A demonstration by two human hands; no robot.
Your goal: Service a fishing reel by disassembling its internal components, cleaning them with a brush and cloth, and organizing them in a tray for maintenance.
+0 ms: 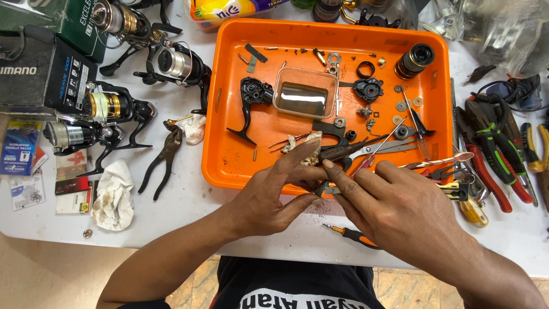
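My left hand (269,197) and my right hand (394,212) meet over the near rim of an orange tray (229,171). Together their fingertips pinch a small dark metal part (321,187), mostly hidden between them. My left index finger reaches up to a crumpled dirty tissue (306,143) in the tray. The tray holds a black reel body (251,97), a clear plastic dish (305,91), a dark spool (414,60), scissors (377,147), a screwdriver (417,134), and several washers and screws.
Three spinning reels (108,109) and boxes sit at the left, with pliers (163,160) and a stained rag (114,191) near them. Pliers and cutters with red and green handles (494,160) lie at the right. An orange-handled screwdriver (351,234) lies near the table edge.
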